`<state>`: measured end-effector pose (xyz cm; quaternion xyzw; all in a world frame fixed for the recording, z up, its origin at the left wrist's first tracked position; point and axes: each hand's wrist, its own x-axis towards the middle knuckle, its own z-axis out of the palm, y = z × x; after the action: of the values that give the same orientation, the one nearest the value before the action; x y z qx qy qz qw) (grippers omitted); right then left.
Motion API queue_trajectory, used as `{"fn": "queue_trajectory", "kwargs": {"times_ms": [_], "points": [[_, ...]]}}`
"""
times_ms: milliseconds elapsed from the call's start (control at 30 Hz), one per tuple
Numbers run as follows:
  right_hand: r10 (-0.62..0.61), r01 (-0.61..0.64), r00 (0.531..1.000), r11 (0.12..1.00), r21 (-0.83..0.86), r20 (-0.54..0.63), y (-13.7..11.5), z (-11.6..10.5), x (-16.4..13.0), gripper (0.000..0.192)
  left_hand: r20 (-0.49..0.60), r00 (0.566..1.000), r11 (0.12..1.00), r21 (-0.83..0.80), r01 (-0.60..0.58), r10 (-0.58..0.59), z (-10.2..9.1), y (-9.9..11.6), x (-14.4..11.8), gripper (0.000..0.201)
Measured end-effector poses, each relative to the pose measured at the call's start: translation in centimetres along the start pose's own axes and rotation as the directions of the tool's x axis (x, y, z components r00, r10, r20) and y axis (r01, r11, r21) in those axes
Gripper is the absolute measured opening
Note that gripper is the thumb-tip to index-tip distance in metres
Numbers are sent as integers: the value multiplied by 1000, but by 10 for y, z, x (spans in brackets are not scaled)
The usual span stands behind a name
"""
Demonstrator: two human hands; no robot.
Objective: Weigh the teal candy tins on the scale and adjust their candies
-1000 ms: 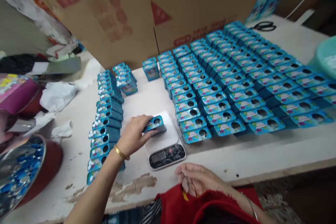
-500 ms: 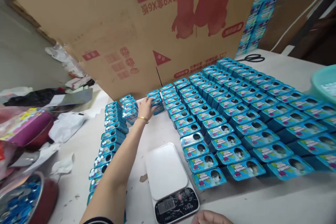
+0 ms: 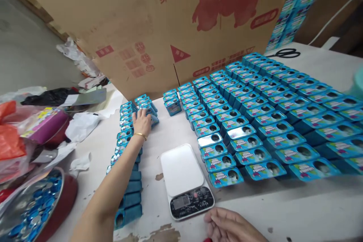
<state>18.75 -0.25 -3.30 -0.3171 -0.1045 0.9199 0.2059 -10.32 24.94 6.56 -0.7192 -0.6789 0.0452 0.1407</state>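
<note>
Left hand on blue tin, scale pan bare.
Left hand (image 3: pixel 142 121) fingers closed over small blue rectangular tin (image 3: pixel 149 114), 11 o'clock of white digital scale (image 3: pixel 184 179); right hand (image 3: pixel 231 227) loosely open, holding nothing, at 5 o'clock.

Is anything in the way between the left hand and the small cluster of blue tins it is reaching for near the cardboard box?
Nothing visible. The left hand already rests on the short row of blue tins, fingers on top. The scale sits nearer the table edge, apart from the arm's line. The right hand lies at that edge.
</note>
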Motion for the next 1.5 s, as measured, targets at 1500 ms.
{"fn": "queue_trajectory", "kwargs": {"times_ms": [1500], "points": [[-145, 134, 989, 883, 449, -10, -2, 23, -37, 60, -295, 909, 456, -793, -405, 295, -65, 131, -205, 9]]}}
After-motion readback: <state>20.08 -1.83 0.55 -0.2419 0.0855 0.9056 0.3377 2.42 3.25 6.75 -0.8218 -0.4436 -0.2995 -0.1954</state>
